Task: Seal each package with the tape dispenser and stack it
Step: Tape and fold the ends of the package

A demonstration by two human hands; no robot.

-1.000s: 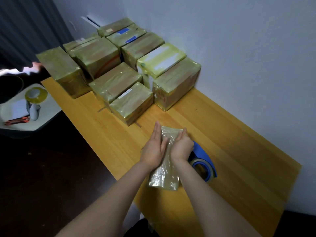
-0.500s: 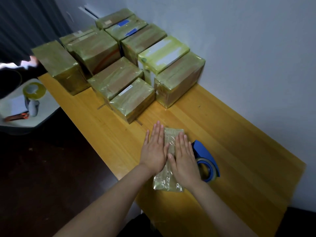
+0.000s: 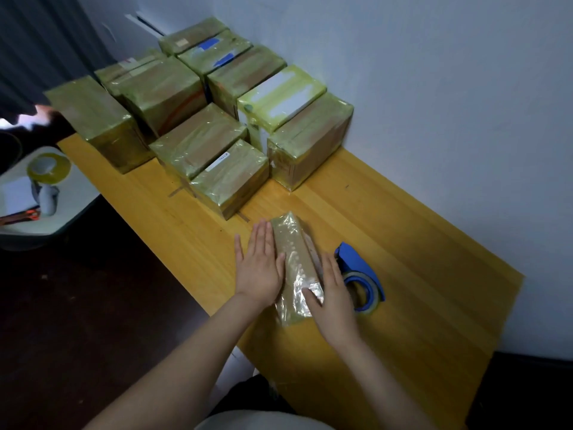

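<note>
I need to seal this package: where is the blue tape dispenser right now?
In the head view the tape dispenser lies on the wooden table, right of the small package, partly behind the right hand.

Bare left hand (image 3: pixel 259 270), right hand (image 3: pixel 336 294), forearms (image 3: pixel 173 361); pale grey garment (image 3: pixel 257 422) at bottom edge, dark fabric (image 3: pixel 248 395) above.

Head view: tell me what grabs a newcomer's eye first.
The left hand and right hand lie flat against the sides of a small tape-wrapped package in the middle of the wooden table. A blue tape dispenser lies just beside the right hand. Shiny wrapped boxes crowd the far end by the wall.
</note>
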